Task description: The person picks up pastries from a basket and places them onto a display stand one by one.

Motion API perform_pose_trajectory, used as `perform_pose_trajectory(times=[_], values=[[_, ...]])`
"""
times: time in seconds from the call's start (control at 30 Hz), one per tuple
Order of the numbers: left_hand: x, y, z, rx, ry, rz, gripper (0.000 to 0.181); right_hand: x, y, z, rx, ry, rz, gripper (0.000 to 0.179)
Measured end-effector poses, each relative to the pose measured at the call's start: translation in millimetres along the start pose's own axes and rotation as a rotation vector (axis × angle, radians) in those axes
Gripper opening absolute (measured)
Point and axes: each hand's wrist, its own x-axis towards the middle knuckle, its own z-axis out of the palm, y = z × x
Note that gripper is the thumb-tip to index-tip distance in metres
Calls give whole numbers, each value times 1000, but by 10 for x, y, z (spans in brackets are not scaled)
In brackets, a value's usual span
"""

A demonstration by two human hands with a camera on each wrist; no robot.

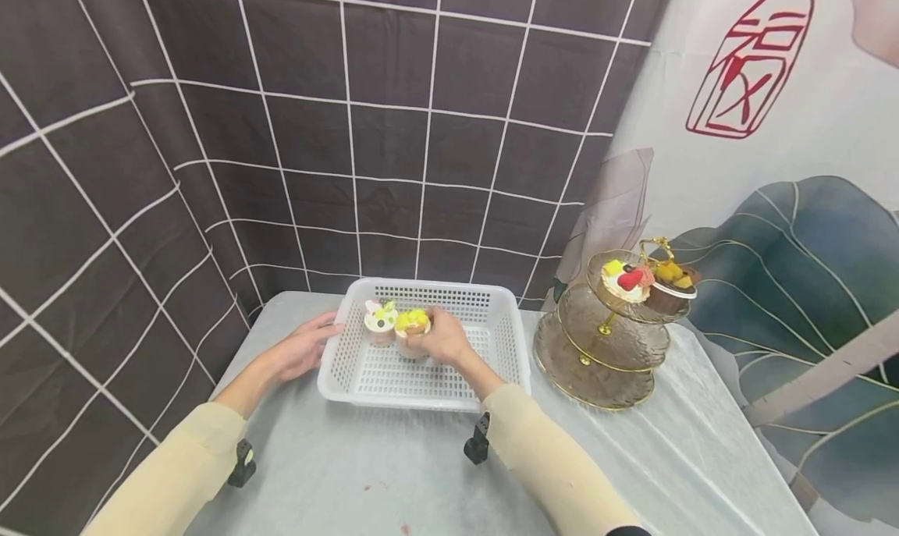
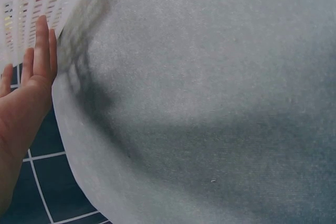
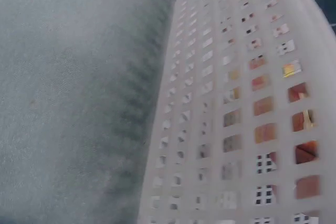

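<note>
A white plastic basket (image 1: pixel 427 402) with slotted walls stands on the table. Inside, toward its left end, are a cupcake with yellow fruit topping (image 1: pixel 413 317) and, just left of it, a cupcake with white and green topping (image 1: pixel 380 316). My right hand (image 1: pixel 445 338) reaches over the front wall and grips the yellow-topped cupcake from its right side. At the basket's left end, my left hand (image 1: pixel 305 350) has its fingertips at the outer wall; in the left wrist view the fingers (image 2: pixel 42 51) are straight. The basket wall (image 3: pixel 220 103) mostly hides the right hand in the right wrist view.
To the right stands a three-tier glass stand (image 1: pixel 586 376) with gold trim. Its top tier bears a berry-topped cupcake (image 1: pixel 627 281) and a brown-cased one with yellow fruit (image 1: pixel 670 286). Behind the table hangs a dark checked cloth (image 1: pixel 393 138).
</note>
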Motion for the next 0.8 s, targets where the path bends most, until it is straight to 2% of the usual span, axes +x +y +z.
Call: perform_pose_trajectory(times=[0.23, 0.47, 0.63, 0.8], values=[[4, -6, 11, 0, -18, 13, 75, -262, -154, -305, 56, 29, -104, 78], [-1, 1, 2, 0, -15, 12, 74, -491, -114, -681, 85, 103, -225, 75], [6, 10, -1, 1, -14, 13, 75, -675, -38, -981, 90, 168, -265, 70], [5, 7, 2, 12, -26, 15, 76, -866, 129, -1211, 116, 244, -251, 69]])
